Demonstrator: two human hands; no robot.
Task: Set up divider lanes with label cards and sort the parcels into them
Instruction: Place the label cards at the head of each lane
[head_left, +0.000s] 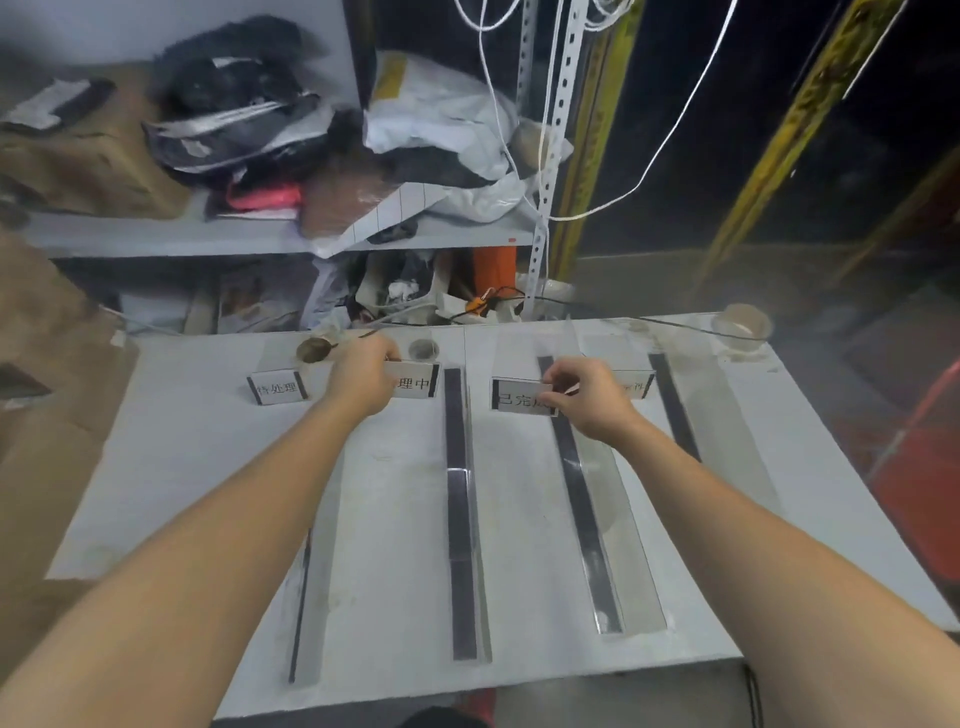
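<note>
Pinching | L hand (363, 376): 2nd card (415, 384) | R hand (589, 397): 3rd card (519, 400)

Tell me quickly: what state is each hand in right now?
Left hand: grips the second-from-left white paper label card.
Right hand: pinches the third white paper label card.

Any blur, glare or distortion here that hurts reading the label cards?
Head view: wide-angle distortion bows the table edges; the shelf clutter is blurred; glare streaks the centre divider; the far-left card is legible; the left hand hides part of the second card, the right hand part of the third card.
</note>
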